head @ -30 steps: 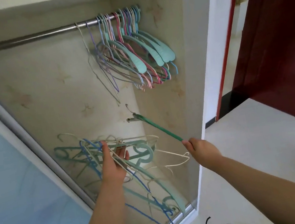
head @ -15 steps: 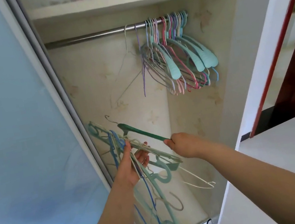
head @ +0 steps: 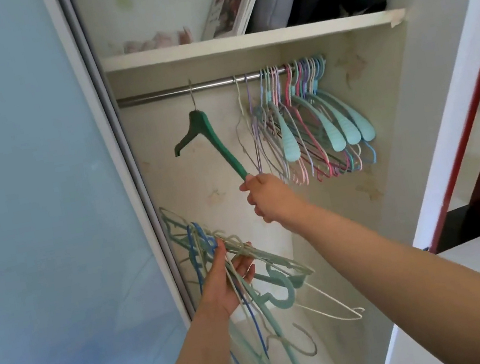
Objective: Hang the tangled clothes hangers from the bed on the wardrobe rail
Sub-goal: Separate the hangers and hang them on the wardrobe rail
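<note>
Green hanger (head: 212,141) now reaches rail (head: 159,95).

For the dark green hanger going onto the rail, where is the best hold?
By the lower arm end, from below, as the right hand grips the dark green hanger now: its hook stays free at the rail, and the long arm gives reach.

My right arm reaches up and forward, nearly straight, and my right hand (head: 270,197) is raised above the left with its fingers curled round the lower end of the green hanger (head: 212,141). My left arm comes up from below, bent at the wrist. My left hand (head: 226,277) is turned palm up, thumb on top and fingers beneath, gripping the bundle of hangers (head: 249,279).
</note>
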Available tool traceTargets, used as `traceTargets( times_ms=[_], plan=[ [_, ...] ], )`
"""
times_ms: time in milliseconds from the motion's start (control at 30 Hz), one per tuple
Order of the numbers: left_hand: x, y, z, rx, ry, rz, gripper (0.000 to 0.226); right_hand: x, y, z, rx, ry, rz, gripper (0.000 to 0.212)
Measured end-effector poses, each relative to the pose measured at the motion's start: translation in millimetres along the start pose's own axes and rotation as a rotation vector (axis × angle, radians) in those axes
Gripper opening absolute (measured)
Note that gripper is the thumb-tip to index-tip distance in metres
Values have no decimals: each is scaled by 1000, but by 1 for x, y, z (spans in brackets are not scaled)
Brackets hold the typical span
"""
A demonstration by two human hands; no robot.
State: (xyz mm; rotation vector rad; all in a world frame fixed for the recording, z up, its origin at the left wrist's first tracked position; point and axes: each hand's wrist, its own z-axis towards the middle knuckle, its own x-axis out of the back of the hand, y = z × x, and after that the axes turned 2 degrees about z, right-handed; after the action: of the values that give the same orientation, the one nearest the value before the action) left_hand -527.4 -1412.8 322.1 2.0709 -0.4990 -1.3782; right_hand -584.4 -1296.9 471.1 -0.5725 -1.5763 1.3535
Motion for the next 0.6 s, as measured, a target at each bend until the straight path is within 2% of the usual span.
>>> traceTargets(
  times_ms=[67,200,333,500,600],
  plan=[
    [-7,5,-2,-8,-10,-10,37,11,-21,19,28,65,3,35],
    [-18,8,-3,-1,-46,-14,38,25,-40,49,-12,98,-71,46],
    [-24,15,-5,19,-108,-35,40,31,-36,58,-132,99,16,25],
    [-25,18,-8,17,-137,-37,40,43,-7,65,-124,170,-22,31],
    [-28,18,-10,25,-156,-32,40,59,3,67,-138,205,-21,27]
  ],
)
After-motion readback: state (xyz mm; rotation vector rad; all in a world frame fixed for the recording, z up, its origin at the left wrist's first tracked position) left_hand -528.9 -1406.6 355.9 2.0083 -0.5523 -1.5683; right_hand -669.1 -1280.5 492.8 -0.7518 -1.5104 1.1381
